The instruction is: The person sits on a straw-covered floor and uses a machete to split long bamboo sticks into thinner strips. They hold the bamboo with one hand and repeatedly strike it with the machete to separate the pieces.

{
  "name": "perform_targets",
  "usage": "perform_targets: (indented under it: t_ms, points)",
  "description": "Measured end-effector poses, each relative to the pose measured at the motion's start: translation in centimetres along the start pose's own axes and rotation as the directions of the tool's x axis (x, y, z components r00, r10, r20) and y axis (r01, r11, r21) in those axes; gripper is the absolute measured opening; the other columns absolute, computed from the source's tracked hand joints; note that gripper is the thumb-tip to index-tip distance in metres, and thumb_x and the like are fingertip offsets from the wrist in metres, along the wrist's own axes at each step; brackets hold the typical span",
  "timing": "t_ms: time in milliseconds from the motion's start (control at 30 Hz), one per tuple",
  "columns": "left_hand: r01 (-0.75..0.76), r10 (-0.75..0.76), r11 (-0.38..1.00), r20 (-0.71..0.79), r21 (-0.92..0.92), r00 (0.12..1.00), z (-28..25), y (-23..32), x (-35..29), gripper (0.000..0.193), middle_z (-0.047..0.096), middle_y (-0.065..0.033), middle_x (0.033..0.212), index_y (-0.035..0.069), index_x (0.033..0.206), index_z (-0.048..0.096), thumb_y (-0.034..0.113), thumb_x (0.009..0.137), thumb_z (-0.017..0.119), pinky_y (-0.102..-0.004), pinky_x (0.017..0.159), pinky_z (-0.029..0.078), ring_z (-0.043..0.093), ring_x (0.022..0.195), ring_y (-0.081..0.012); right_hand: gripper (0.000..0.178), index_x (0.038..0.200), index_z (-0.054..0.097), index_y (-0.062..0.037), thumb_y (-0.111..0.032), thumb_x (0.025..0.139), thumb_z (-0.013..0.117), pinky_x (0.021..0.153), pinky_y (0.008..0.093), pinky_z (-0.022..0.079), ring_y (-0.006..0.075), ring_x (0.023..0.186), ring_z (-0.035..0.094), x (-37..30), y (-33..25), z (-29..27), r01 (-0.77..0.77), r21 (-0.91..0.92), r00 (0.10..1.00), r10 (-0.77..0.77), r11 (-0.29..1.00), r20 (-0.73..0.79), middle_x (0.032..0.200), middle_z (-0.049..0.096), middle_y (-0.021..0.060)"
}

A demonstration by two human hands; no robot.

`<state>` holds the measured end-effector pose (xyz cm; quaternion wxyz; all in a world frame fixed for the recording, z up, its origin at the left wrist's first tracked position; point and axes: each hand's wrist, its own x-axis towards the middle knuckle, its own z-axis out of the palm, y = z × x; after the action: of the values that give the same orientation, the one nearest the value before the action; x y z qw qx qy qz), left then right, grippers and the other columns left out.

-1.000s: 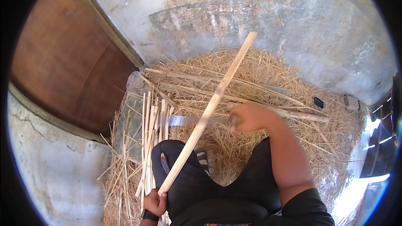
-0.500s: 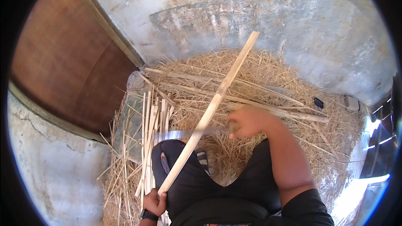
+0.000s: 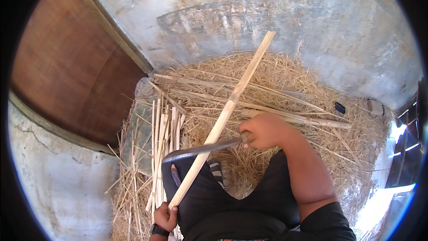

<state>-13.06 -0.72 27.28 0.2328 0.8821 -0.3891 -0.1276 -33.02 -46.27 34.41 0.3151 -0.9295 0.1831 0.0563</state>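
Observation:
A long, pale bamboo strip [image 3: 217, 127] slants from my left thigh up and away to the right, with a darker node partway along it. My left hand [image 3: 165, 216], a dark watch on its wrist, is closed around the strip's near end. In my right hand [image 3: 262, 131] is the handle of a machete [image 3: 211, 147], gripped in a fist. Its long blade lies across the strip, tip toward the left above my left knee. Whether the edge bites into the bamboo I cannot tell.
Several split bamboo strips [image 3: 159, 151] lie in a bundle left of my leg. Longer bamboo pieces [image 3: 285, 114] rest on shavings [image 3: 285, 69] along the stained wall [image 3: 267, 9]. A small black object [image 3: 340, 107] sits at the right, near a brownish block [image 3: 375, 107]. A brown door [image 3: 76, 71] stands left.
The machete blade has come down nearer my knee along the bamboo strip, its tip dropping, and is less blurred. My left hand and the strip stay almost in place.

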Motion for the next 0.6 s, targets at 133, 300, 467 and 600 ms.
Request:
perform_targets:
  t_ms: [133,300,467,600]
  points:
    - [-0.003,0.004,1.000,-0.027,0.022,1.000,0.1,0.7,0.2,0.045,0.051,-0.0167,0.051,0.001,0.073,0.055,0.041,0.092,0.065,-0.0428,0.046,0.041,0.055,0.046,-0.0350,0.040,0.113,0.067,-0.0034,-0.027,0.082,0.075,0.083,0.0433,0.052,0.0299,0.094,0.068,0.5,5.5,-1.6,-0.280,0.332,0.913,0.357,0.901,-0.198,0.100,0.070,0.0176]
    - [-0.003,0.003,1.000,0.001,0.004,1.000,-0.8,1.4,0.2,0.046,0.050,-0.0144,0.051,0.001,0.069,0.051,0.038,0.093,0.065,-0.0398,0.046,0.037,0.051,0.045,-0.0272,0.042,0.114,0.067,-0.0041,-0.027,0.081,0.076,0.084,0.0431,0.053,0.0310,0.094,0.068,0.8,6.3,-1.4,-0.312,0.241,0.855,0.383,0.919,-0.350,0.099,0.070,0.0174]
    - [0.019,-0.018,1.000,-0.016,0.013,1.000,-0.1,0.8,-0.2,0.046,0.050,-0.0166,0.051,0.002,0.070,0.053,0.041,0.092,0.066,-0.0435,0.047,0.041,0.054,0.046,-0.0353,0.041,0.112,0.067,-0.0029,-0.030,0.082,0.075,0.086,0.0444,0.053,0.0333,0.099,0.068,0.0,-0.3,0.8,-0.020,-0.078,0.998,0.016,0.997,-0.058,0.103,0.071,0.0162]
    - [-0.027,0.027,1.000,-0.026,0.007,0.999,0.2,0.5,0.1,0.047,0.049,-0.0161,0.050,0.002,0.070,0.052,0.042,0.093,0.065,-0.0429,0.046,0.040,0.053,0.045,-0.0350,0.039,0.111,0.067,-0.0031,-0.026,0.081,0.076,0.084,0.0440,0.054,0.0302,0.096,0.069,1.0,2.6,1.0,-0.027,0.034,0.999,0.028,0.999,-0.036,0.103,0.072,0.0159]
